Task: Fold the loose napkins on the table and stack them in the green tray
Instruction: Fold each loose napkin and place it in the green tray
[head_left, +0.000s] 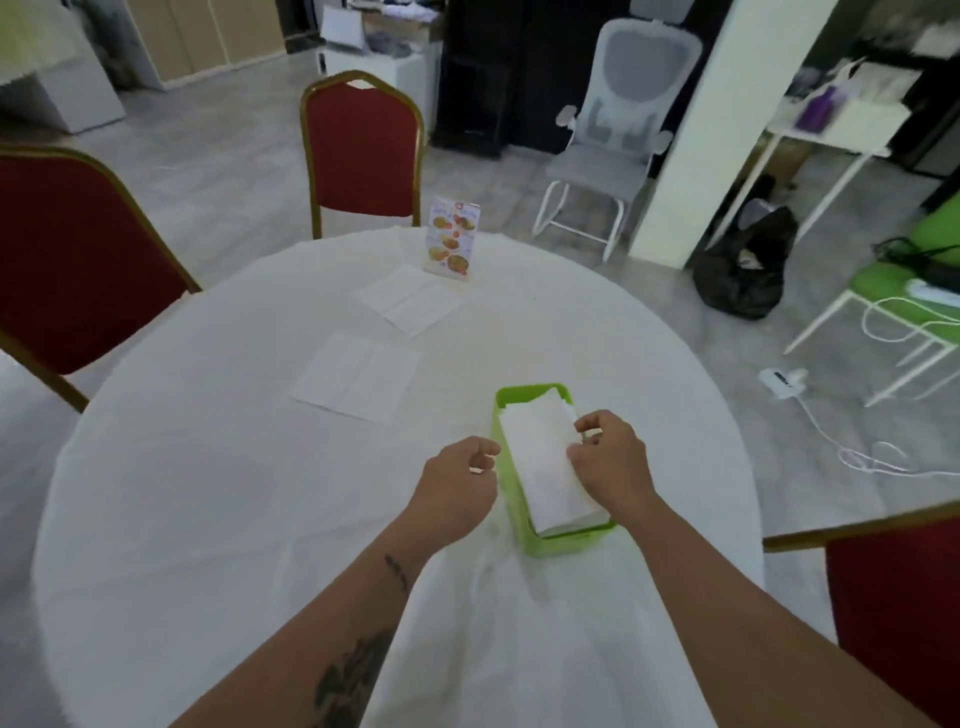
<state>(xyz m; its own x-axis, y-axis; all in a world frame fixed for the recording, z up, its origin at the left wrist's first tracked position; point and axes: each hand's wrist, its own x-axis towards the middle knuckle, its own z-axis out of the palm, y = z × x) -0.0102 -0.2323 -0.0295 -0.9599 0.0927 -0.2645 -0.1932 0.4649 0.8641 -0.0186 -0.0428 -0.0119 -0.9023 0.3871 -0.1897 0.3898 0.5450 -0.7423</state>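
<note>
Two loose napkins lie unfolded on the round white-clothed table (208, 493): the nearer napkin (358, 376) at about 11 o'clock from the green tray (558, 543), well apart from it, and the farther napkin (410, 304) beyond that, just in front of an upright menu card (451, 238) near the table's far edge at 12 o'clock. The tray sits slightly right of the table's middle, at about 1 o'clock from the viewer, and holds a stack of folded napkins (545, 462) that rises a little above its rim. The right hand (610, 460) rests at the stack's right edge, at 3 o'clock of the tray, fingers curled and pinching the top napkin's border. The left hand (460, 478) hovers just beside the tray's left wall, at 9 o'clock, with its fingers loosely curled and nothing in them. Three red chairs with gold frames ring the table: one (363, 150) at 12 o'clock, one (67, 265) at 10 o'clock, one (893, 613) at 4 o'clock. On the floor past the table, a grey office chair (618, 130) stands at 1 o'clock and a black bag (745, 270) at 2 o'clock.
</note>
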